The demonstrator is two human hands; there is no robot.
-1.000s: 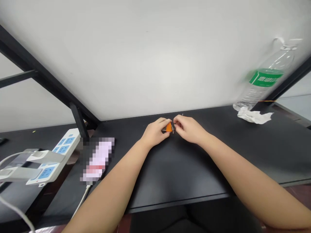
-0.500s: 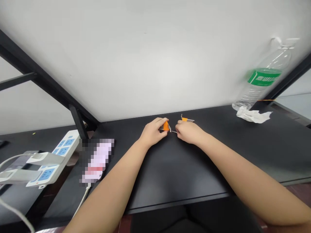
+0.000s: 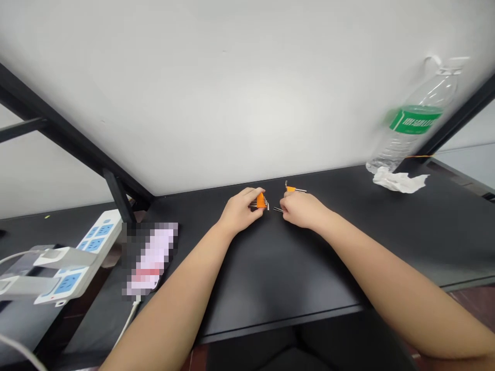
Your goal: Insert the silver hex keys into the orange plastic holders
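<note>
My left hand (image 3: 240, 212) is closed around an orange holder of hex keys (image 3: 262, 201), with thin metal ends sticking out to the right. My right hand (image 3: 302, 210) pinches one small metal hex key (image 3: 277, 209) just right of the holder, a short gap between the two. A second orange-marked hex key (image 3: 293, 189) lies on the black table (image 3: 270, 268) just behind my right hand. Both hands rest low on the tabletop near the white wall.
A white power strip with blue sockets (image 3: 83, 255) and plugged adapters sits at the left, a blurred phone-like item (image 3: 149, 259) on a cable beside it. A clear water bottle with green label (image 3: 412, 126) and crumpled tissue (image 3: 398, 181) stand at far right.
My hands have come apart: the right hand drew a small hex key out of the orange holder and moved slightly right. The key behind it has come into sight.
</note>
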